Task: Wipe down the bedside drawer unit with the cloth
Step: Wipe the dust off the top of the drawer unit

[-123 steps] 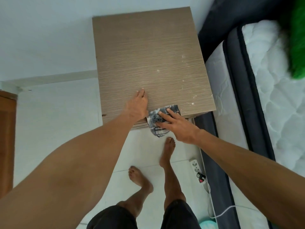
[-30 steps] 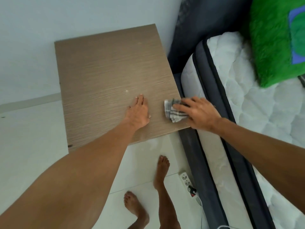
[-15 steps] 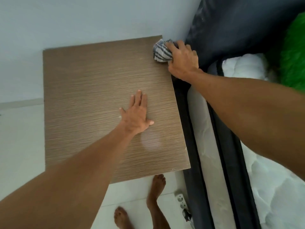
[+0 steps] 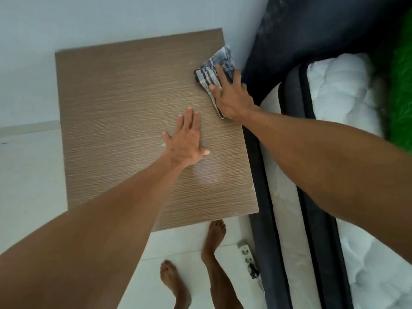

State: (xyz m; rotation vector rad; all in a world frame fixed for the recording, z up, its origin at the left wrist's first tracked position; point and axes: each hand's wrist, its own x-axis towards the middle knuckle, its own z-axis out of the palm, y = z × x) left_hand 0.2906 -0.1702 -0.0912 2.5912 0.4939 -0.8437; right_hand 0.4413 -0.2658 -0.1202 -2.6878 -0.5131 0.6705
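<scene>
The bedside drawer unit [image 4: 124, 121] shows only its brown wood-grain top, seen from above against a pale wall. A grey and white checked cloth [image 4: 215, 70] lies flattened on the top near the far right edge. My right hand [image 4: 231, 97] presses down on the cloth, fingers spread over it. My left hand [image 4: 186, 141] rests flat on the top's middle, palm down, fingers apart, holding nothing. A faint damp patch shows just below that hand.
A bed with a white mattress [image 4: 347, 99] and dark frame [image 4: 263, 175] runs along the unit's right side. A green fuzzy pillow [image 4: 401, 90] lies at the far right. A white power strip [image 4: 246, 253] lies on the tiled floor by my bare feet.
My right hand has slid the cloth from the far right corner back toward me along the right edge. The left hand stays planted on the top.
</scene>
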